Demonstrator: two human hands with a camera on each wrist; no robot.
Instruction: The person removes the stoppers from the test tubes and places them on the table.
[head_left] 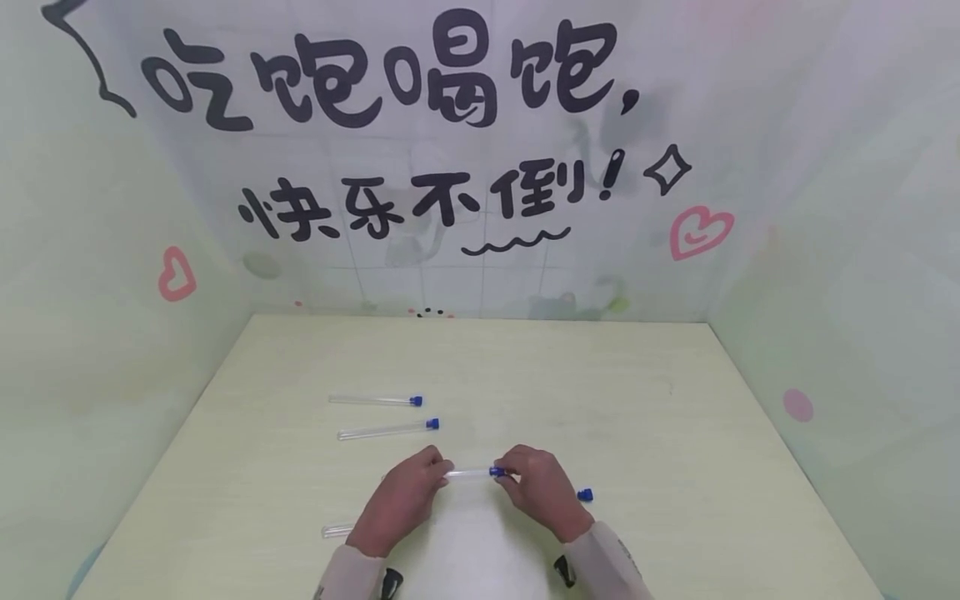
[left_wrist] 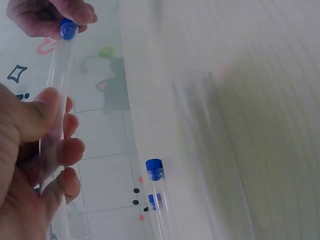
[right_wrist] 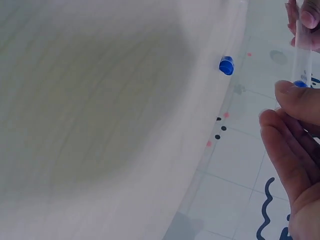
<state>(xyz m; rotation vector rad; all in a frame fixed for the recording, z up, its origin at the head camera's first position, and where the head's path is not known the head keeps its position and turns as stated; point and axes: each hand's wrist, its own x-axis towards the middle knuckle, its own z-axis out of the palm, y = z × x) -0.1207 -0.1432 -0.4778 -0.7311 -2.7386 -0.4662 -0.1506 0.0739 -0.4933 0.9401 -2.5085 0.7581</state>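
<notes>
My left hand (head_left: pixel 401 500) grips a clear test tube (head_left: pixel 468 473) that lies level above the table, its fingers curled round the tube's body in the left wrist view. A blue cap (left_wrist: pixel 68 30) sits at the tube's right end. The right hand (head_left: pixel 546 490) pinches this cap between thumb and fingers. In the right wrist view the fingers hide most of the cap. Beyond the hands lie two test tubes with blue caps, a far one (head_left: pixel 371 400) and a nearer one (head_left: pixel 386 432).
Another clear tube (head_left: pixel 337 531) lies on the table (head_left: pixel 645 400), its right part hidden behind the left hand. A loose blue cap (head_left: pixel 585 495) lies right of the right hand. A printed curtain (head_left: pixel 480 283) rises at the table's back edge.
</notes>
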